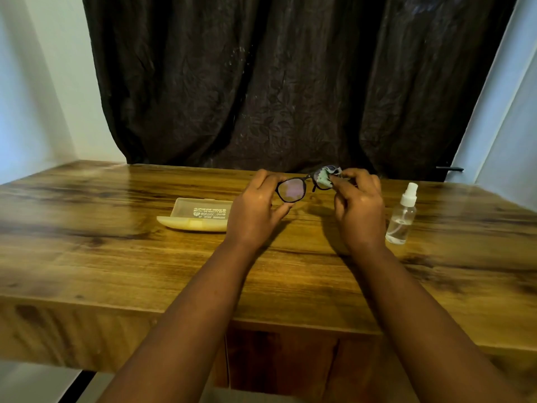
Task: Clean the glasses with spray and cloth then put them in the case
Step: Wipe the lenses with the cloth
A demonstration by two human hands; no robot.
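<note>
Black-framed glasses are held above the wooden table, lenses facing me. My left hand grips the frame's left end. My right hand pinches a small pale green cloth against the right lens, which the cloth mostly covers. The pale yellow case lies open on the table to the left of my left hand, lid tipped back. A clear spray bottle with a white nozzle stands upright just right of my right hand.
A dark curtain hangs behind the table's far edge. White walls stand at both sides. The table's near edge runs across below my forearms.
</note>
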